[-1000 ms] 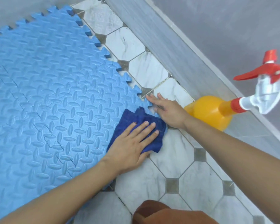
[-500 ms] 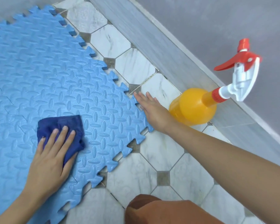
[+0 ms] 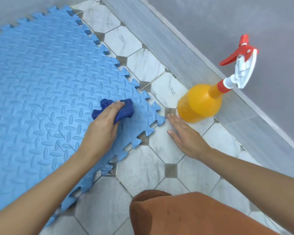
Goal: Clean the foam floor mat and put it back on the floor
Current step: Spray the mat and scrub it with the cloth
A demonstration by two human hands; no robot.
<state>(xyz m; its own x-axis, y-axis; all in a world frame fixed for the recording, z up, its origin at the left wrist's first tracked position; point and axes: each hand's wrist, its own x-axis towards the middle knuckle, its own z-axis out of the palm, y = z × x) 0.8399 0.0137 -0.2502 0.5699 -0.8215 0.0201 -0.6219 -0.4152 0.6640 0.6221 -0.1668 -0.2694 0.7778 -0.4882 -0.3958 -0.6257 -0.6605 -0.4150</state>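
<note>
Blue interlocking foam mat (image 3: 46, 92) lying flat on tiled floor (image 3: 159, 167); left hand (image 3: 102, 128) fingers clamped on dark-blue cloth (image 3: 124, 110), wiping near the corner. Right hand (image 3: 185, 134) splayed on tile (bracing). Mat probably light, floppy; lift by toothed edge.

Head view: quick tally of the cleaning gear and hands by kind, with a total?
Foam mat: 1 (blue interlocking tiles)
Cloth: 1 (dark blue, under left hand)
Spray bottle: 1 (orange, red trigger)
Hands: 2 (right hand flat on floor tiles)
Total: 5
</note>
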